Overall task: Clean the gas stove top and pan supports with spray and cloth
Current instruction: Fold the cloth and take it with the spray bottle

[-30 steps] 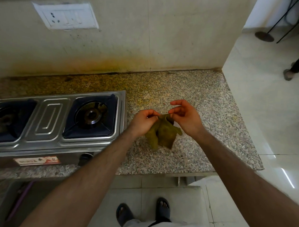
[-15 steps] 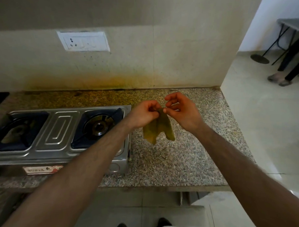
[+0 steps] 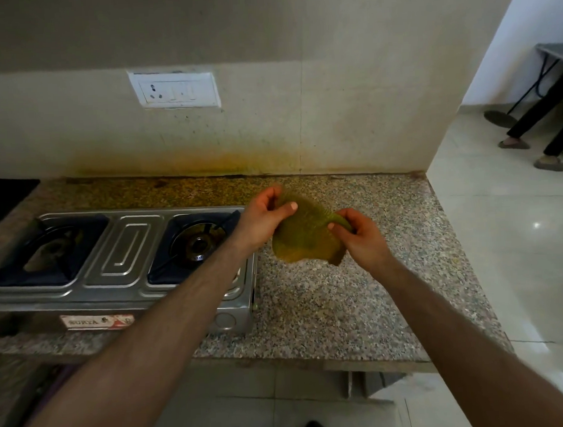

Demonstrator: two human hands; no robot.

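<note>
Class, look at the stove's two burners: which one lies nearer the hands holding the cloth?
The right burner, beside the left hand; the left burner sits at the stove's far end.

A beige wall (image 3: 332, 82) rose behind the speckled granite tabletop (image 3: 357, 290), stained yellow along its base, with a white socket plate (image 3: 175, 89) mounted on it. To the right lay a glossy pale tile floor (image 3: 517, 251) catching light spots, with a dark folding table (image 3: 554, 53) far back.
</note>
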